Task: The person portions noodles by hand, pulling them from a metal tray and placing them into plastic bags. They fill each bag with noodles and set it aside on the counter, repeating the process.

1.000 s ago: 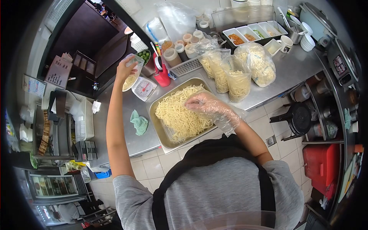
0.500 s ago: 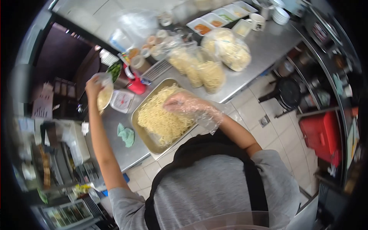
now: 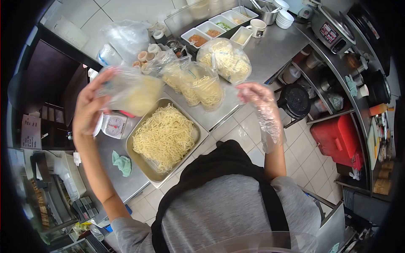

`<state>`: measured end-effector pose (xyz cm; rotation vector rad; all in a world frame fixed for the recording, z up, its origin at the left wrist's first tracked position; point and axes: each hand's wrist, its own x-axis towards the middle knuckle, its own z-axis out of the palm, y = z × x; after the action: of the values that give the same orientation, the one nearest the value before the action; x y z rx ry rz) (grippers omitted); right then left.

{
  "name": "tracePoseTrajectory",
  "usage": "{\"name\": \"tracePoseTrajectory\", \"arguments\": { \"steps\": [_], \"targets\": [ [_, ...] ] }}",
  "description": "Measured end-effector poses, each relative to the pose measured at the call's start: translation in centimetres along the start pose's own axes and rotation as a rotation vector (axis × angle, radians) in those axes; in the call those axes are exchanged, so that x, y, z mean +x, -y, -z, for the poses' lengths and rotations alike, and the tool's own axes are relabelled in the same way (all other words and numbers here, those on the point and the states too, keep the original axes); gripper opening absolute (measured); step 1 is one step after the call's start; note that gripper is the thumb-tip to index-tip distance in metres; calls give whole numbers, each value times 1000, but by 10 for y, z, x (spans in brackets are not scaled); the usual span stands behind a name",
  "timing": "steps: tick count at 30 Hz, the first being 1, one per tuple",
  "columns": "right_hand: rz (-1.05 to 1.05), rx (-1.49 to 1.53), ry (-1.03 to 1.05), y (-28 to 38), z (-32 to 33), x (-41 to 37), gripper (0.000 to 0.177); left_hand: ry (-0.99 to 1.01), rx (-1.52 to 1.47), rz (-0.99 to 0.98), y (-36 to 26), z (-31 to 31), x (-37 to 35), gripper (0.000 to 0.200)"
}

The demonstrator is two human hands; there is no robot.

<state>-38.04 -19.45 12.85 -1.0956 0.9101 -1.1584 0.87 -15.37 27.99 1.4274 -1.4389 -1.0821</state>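
A bag of noodles (image 3: 133,90) is up in the air, gripped at its side by the closed fingers of the left hand (image 3: 86,107), probably so the noodles settle. Below those fingers are a scale (image 3: 114,125) and a tray (image 3: 145,168) of loose noodles. The gloved right hand (image 3: 255,95) is empty with its fingers spread, just beside the filled bags (image 3: 198,84) on the bench (image 3: 270,50).

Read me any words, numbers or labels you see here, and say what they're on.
Nothing reads clearly.
Kitchen scale: dial numbers too small.
Paper notice: print blurred.
Cooker panel: labels too small.
Held bag: no print I can make out.
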Motion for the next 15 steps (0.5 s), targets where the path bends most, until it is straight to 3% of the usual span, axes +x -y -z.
{"name": "tracePoseTrajectory", "arguments": {
  "steps": [2, 6, 10, 12, 15],
  "targets": [
    [41, 2, -154, 4, 18, -1, 18, 178, -179, -57, 9, -50, 18, 61],
    [145, -92, -354, -16, 57, 2, 22, 396, -445, 53, 29, -153, 54, 58],
    [212, -355, -421, -42, 96, 17, 23, 355, -509, 125, 77, -229, 81, 60],
    [205, -492, -437, -50, 107, 26, 23, 226, -525, 160, 117, -244, 94, 60],
    [224, -462, -355, -72, 114, 48, 25, 29, -587, 212, 155, -245, 98, 60]
  ]
}}
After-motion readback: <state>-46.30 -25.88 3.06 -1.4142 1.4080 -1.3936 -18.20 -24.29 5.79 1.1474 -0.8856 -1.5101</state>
